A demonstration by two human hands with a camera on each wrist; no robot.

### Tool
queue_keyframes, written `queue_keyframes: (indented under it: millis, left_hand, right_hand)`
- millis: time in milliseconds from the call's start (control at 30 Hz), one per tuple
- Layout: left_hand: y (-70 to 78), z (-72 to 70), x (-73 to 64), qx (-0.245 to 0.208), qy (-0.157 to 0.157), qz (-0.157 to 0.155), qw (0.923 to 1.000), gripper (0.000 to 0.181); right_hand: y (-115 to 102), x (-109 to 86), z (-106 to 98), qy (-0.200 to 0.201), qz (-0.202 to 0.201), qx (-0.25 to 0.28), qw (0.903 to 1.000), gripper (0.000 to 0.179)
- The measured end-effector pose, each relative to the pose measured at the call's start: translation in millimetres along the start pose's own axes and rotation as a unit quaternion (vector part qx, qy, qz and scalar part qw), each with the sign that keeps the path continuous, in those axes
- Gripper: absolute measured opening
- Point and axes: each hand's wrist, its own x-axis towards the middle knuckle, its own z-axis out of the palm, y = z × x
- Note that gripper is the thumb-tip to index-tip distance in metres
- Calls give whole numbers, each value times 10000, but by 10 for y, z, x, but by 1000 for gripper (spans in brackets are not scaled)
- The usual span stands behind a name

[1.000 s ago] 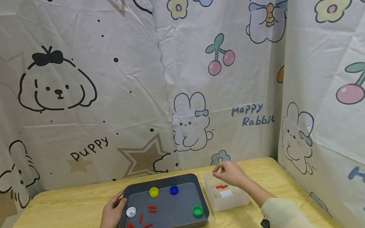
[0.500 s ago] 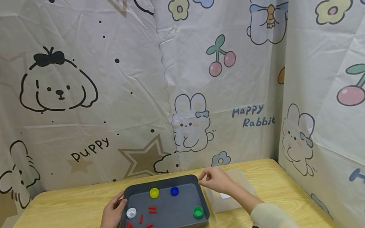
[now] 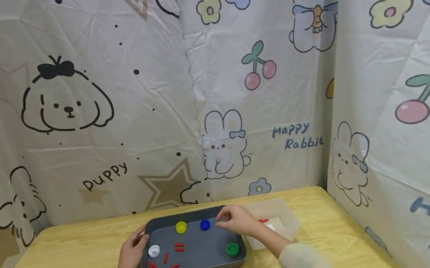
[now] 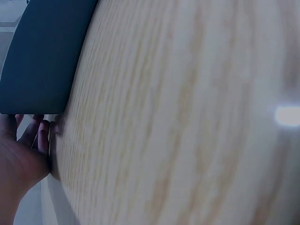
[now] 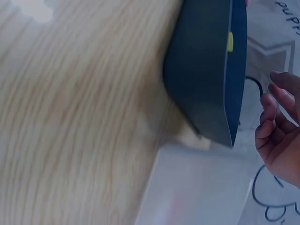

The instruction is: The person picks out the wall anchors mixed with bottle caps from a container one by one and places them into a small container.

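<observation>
The left hand (image 3: 131,250) is gripping the left wall of a dark grey, shallow rectangular tray (image 3: 203,258); the right hand (image 3: 237,220) is hovering over its far right corner, fingertips nearly together — whether they are pinching anything, I cannot tell. Slim red rods (image 3: 174,266) are lying in the tray's left half, more in a translucent plastic box (image 3: 281,209). The rods are looking light, stiff and apt to roll — best pinched mid-length.

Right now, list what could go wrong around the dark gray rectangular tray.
The right hand could knock the small round blue cap, which looks close to it in the head view. The left hand touches the dark gray rectangular tray, so a push might shift it and roll the short red rods inside.
</observation>
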Motion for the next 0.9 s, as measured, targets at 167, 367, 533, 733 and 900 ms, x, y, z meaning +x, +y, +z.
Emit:
queue_keyframes:
  millis: [167,367,533,733,900]
  left_hand:
    - [-6,1,-10,35,50,7,10000,47]
    - [-16,1,-15,21,26,21,10000,47]
    - [-24,1,-11,5,14,29,10000,47]
    - [-10,-4,-3,-1,26,44,10000,48]
    - [-2,-3,-7,33,8,44,10000,48]
  right_hand:
    - [-101,36,176,-180,-63,77,9998,13]
    - [-264,65,361,-469,-64,92,9988,13]
    - [-360,101,536,-770,-103,33,9970,13]
    - [-480,116,719,-951,-139,-26,9954,13]
    - [-539,132,845,-1215,-139,105,9924,15]
